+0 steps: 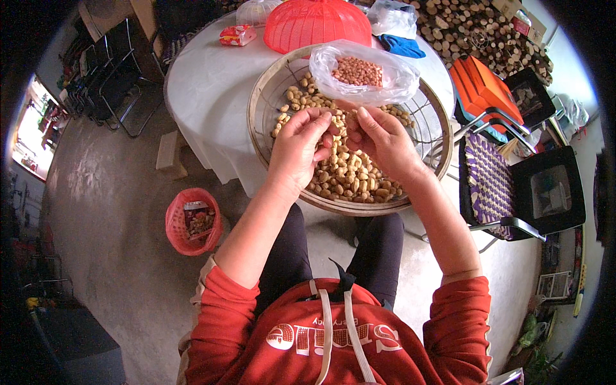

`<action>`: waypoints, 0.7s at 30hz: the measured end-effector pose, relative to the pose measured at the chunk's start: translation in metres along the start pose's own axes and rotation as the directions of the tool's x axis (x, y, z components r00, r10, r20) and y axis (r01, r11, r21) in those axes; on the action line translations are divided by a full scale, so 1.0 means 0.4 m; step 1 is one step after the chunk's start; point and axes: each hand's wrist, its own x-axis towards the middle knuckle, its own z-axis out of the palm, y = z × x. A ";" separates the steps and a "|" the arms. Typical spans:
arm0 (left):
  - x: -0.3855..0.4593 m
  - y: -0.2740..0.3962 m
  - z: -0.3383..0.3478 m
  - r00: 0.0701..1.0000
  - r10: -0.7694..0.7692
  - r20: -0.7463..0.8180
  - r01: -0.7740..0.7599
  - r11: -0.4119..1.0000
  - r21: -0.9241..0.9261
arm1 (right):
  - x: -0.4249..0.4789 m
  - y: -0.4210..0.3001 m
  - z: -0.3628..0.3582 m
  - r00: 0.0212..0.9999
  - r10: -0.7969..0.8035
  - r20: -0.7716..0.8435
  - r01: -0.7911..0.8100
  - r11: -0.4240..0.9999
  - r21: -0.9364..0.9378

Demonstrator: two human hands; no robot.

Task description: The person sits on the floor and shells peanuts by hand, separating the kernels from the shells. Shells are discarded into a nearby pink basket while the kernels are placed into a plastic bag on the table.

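Observation:
My left hand (303, 139) and my right hand (380, 137) hang close together over a round wooden-rimmed sieve basket (254, 115). Both have curled fingers, thumbs on top; whether anything small is pinched in them is hidden. Below and around them lie many unshelled peanuts (353, 173), heaped thickest toward the rim nearest me. Just beyond my fingertips, a clear plastic bag (402, 86) sits open across the far part of the basket. Shelled reddish peanut kernels (357, 71) fill its middle.
The basket reaches over the near edge of a round table with a white cover (207, 91). A red mesh food cover (317, 24), a red packet (237, 35) and a blue cloth (401, 45) stand behind. A red waste basket (173, 224) is left, a chair (548, 187) right.

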 end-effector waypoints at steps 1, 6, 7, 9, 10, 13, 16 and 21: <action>0.002 -0.001 -0.003 1.000 -0.007 0.025 0.007 1.000 0.002 | -0.001 0.000 0.000 1.000 0.023 -0.013 -0.023 0.999 0.030; -0.001 0.001 0.002 0.996 -0.073 0.059 0.070 0.996 0.059 | -0.006 -0.006 -0.003 0.999 0.029 0.012 -0.030 0.998 0.056; 0.000 -0.002 0.001 0.994 -0.083 0.066 0.079 0.995 0.066 | -0.006 -0.006 -0.003 1.000 0.021 0.012 -0.021 0.999 0.031; 0.001 -0.005 -0.001 0.992 -0.091 0.085 0.085 0.994 0.074 | -0.006 -0.003 -0.005 1.000 0.003 0.013 -0.003 1.000 -0.018; 0.001 -0.005 -0.002 0.991 -0.089 0.095 0.082 0.994 0.075 | -0.007 -0.002 -0.005 1.000 0.003 0.004 -0.003 0.999 -0.045; 0.002 -0.004 -0.001 0.989 -0.091 0.120 0.080 0.993 0.089 | -0.010 -0.007 -0.001 0.998 0.040 -0.057 -0.045 0.994 -0.097; -0.003 0.006 0.011 0.991 -0.089 0.095 0.082 0.993 0.082 | -0.017 -0.030 0.029 0.984 0.116 -0.139 -0.138 0.977 -0.163; 0.008 -0.008 -0.002 0.995 -0.039 0.088 0.034 0.998 0.051 | -0.022 -0.018 0.041 0.999 -0.013 0.032 0.023 0.944 -0.330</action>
